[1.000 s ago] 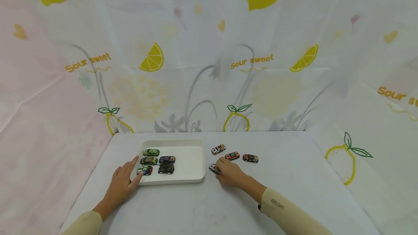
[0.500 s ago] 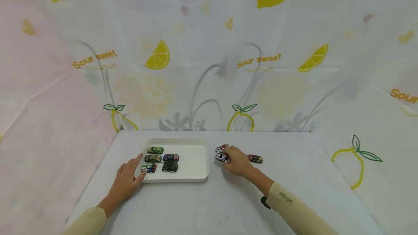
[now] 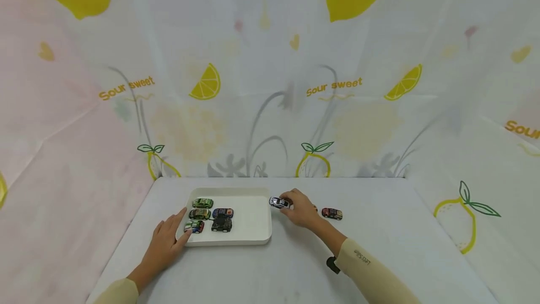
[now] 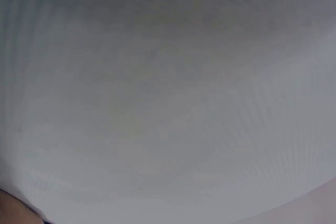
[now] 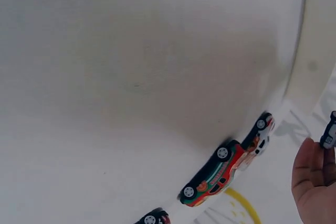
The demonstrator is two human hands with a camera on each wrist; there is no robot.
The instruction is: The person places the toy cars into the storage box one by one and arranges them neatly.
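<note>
My right hand [image 3: 300,208] pinches a white-and-dark toy car [image 3: 279,202] by its right end, at the right rim of the white tray [image 3: 258,243]. In the right wrist view, that toy car [image 5: 329,135] shows at the right edge, above the fingers. At the tray's left end my left hand [image 3: 166,238] rests with its fingers along the side wall and its thumb at the front corner, beside a white-and-green toy car [image 3: 194,226]. Also inside the tray are a bright green car [image 3: 203,203], a green-yellow car [image 3: 199,214], a blue car [image 3: 223,212] and a black car [image 3: 221,224].
On the white table, right of the right hand, stands a dark red toy car [image 3: 332,213]. A red-green car [image 5: 212,174] and a white-red car [image 5: 260,135] show in the right wrist view, mostly hidden by the hand from the head. Behind hangs a lemon-print cloth [image 3: 253,121].
The right hand has taken the white-and-dark car off the table beside the tray, carried it back past the other cars, then left to the tray's rim. The left hand stays at the tray.
</note>
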